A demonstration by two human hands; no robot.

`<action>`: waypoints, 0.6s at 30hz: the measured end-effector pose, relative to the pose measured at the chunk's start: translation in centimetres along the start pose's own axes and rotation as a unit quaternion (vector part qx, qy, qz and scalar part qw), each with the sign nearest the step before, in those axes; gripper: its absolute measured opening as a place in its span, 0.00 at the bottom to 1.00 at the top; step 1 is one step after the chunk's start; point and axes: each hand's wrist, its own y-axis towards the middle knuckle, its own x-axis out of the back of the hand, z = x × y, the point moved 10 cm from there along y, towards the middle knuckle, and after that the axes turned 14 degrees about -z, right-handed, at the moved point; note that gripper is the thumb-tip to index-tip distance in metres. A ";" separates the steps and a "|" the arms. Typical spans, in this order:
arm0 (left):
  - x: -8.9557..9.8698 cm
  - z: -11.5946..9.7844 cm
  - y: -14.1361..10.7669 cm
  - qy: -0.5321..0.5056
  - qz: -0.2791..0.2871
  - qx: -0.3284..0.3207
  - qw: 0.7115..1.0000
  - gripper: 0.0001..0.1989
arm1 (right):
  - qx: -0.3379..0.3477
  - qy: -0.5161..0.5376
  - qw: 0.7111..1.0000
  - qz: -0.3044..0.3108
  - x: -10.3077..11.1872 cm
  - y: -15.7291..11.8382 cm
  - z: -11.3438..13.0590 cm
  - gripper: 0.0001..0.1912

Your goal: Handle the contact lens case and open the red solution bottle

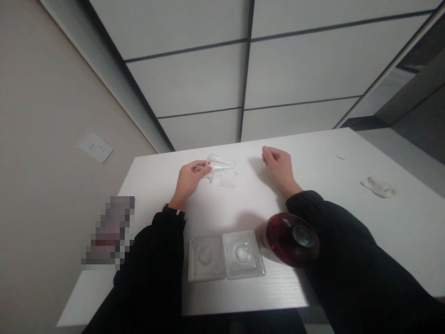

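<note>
My left hand (192, 178) is closed on a clear, pointed plastic piece (222, 167), its tip toward the right over the white table. Beside and under it lie several crumpled transparent scraps (225, 179). To the right, my right hand (278, 167) is raised a little over the table, fingers curled together; whether something small is between them is hidden. Nearer to me stand two square clear dishes side by side, the left dish (206, 258) and the right dish (243, 255), each with a round shape at its centre.
A dark red, round-topped container (292, 240) stands right of the dishes, against my right sleeve. A crumpled whitish piece (380, 187) lies on the white table (215, 294) at the right. A wall socket (96, 148) and a pixelated object (110, 232) are on the left.
</note>
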 end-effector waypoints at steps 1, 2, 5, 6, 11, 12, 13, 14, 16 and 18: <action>-0.1 0.0 0.0 -0.018 0.001 0.006 1.000 0.20 | 0.006 -0.003 1.000 0.001 0.0 0.0 0.1 0.32; -0.2 0.1 0.0 -0.036 0.003 0.011 0.999 0.19 | 0.016 -0.007 1.000 0.000 0.0 0.0 0.2 0.32; -0.5 0.2 0.2 -0.079 0.000 0.024 0.997 0.17 | 0.060 -0.032 0.998 -0.004 0.1 -0.2 0.9 0.32; -0.6 0.2 0.3 -0.090 -0.002 0.027 0.996 0.17 | 0.075 -0.041 0.996 -0.005 0.1 -0.2 1.1 0.31; -0.6 0.4 0.5 -0.117 -0.003 0.034 0.992 0.20 | 0.103 -0.083 0.991 -0.001 0.1 -0.3 1.3 0.29; -0.6 0.3 0.4 -0.127 -0.003 0.035 0.991 0.20 | 0.105 -0.087 0.991 0.000 0.1 -0.4 1.4 0.29; -0.7 0.2 0.4 -0.139 -0.003 0.036 0.990 0.21 | 0.107 -0.090 0.990 -0.001 0.1 -0.4 1.4 0.29; -0.7 0.2 0.4 -0.154 -0.003 0.039 0.987 0.21 | 0.109 -0.091 0.990 -0.003 0.1 -0.4 1.4 0.29; -0.8 -0.1 0.3 -0.180 -0.004 0.045 0.983 0.20 | 0.109 -0.088 0.990 -0.007 0.2 -0.4 1.4 0.29; -0.4 -0.7 0.2 -0.190 -0.013 0.036 0.981 0.19 | 0.108 -0.084 0.991 -0.005 0.1 -0.4 1.3 0.30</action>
